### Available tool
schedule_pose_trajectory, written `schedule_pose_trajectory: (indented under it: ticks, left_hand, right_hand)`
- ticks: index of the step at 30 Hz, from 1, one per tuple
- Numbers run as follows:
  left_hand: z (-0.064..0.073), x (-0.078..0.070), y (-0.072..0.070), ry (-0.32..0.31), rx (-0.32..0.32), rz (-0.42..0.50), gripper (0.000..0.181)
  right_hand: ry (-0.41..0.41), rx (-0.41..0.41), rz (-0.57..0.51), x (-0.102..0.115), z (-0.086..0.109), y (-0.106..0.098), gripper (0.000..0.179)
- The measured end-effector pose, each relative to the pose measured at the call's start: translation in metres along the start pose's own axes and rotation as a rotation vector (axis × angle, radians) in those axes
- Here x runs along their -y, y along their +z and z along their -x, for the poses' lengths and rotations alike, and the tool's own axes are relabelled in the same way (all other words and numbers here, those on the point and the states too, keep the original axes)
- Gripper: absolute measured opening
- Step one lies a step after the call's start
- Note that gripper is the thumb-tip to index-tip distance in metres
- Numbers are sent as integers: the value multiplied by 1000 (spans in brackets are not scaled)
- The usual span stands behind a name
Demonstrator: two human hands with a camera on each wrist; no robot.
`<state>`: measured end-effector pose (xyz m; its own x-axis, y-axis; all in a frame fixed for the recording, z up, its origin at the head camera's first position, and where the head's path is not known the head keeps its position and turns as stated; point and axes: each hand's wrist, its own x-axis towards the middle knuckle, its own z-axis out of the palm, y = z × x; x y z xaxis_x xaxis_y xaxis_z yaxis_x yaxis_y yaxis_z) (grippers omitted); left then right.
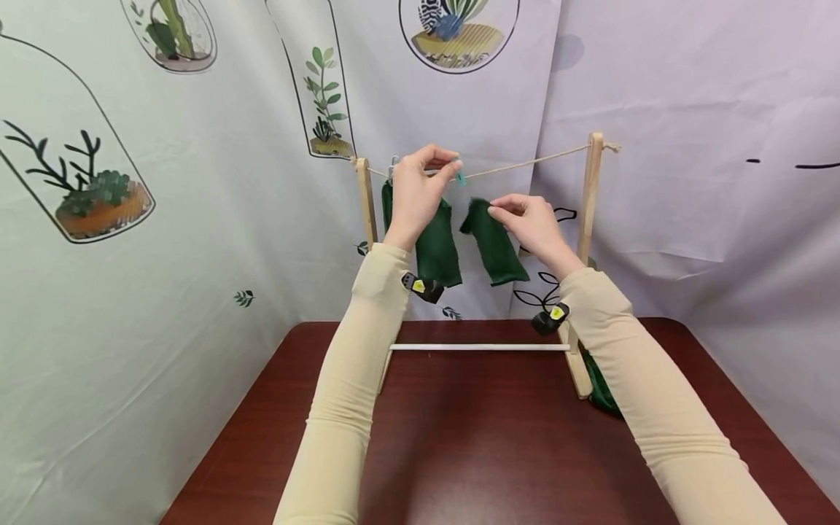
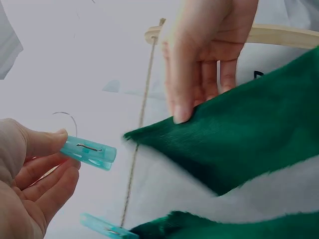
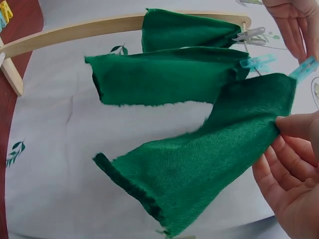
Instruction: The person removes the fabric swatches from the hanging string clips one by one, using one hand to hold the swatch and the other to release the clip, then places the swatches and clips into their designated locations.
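Between thumb and fingers my left hand (image 1: 420, 186) pinches a teal clothespin (image 2: 89, 152) just above the rope line (image 1: 518, 166). My right hand (image 1: 530, 222) pinches the upper edge of a green cloth piece (image 3: 184, 154), which hangs down beside the line. In the left wrist view a gap separates the clothespin from the cloth's corner. A second green cloth (image 3: 164, 77) hangs from the rope by another teal clothespin (image 3: 259, 61). Farther along, a third green cloth (image 3: 184, 34) is held by a pale grey clothespin (image 3: 249, 35).
The rope spans two wooden posts, the left post (image 1: 366, 200) and the taller-looking right post (image 1: 590, 197). A white rod (image 1: 479, 348) joins them low over the dark red table (image 1: 472, 437). Green material (image 1: 600, 386) lies behind the right foot. A printed curtain (image 1: 230, 182) hangs behind.
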<state>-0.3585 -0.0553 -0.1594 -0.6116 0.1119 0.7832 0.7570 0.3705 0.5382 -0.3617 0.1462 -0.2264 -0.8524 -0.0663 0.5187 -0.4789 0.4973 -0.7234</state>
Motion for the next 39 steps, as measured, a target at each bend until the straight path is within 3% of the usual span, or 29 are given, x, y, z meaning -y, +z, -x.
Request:
schedule_pose_trajectory:
  ticks: [8,17,24,32,39]
  left_hand:
    - [-1,-6,-11,13,-27,5,17]
    - [7,-4,-25,5,14,21,28]
    - [16,8,-46,-65,-35,15,39]
    - [25,27,-72,-62,-100,24,39]
    - [37,46,-104,-109,-129,-69,42]
  right_hand:
    - [-7,45,96,-5,10,-16,31]
    - [24,104,160,-14,19,-32,38]
    - [26,106,194,-25,26,-44,38]
    - [18,76,256,-41,36,-60,40]
    - [55,75,288,-52,45,-80,45]
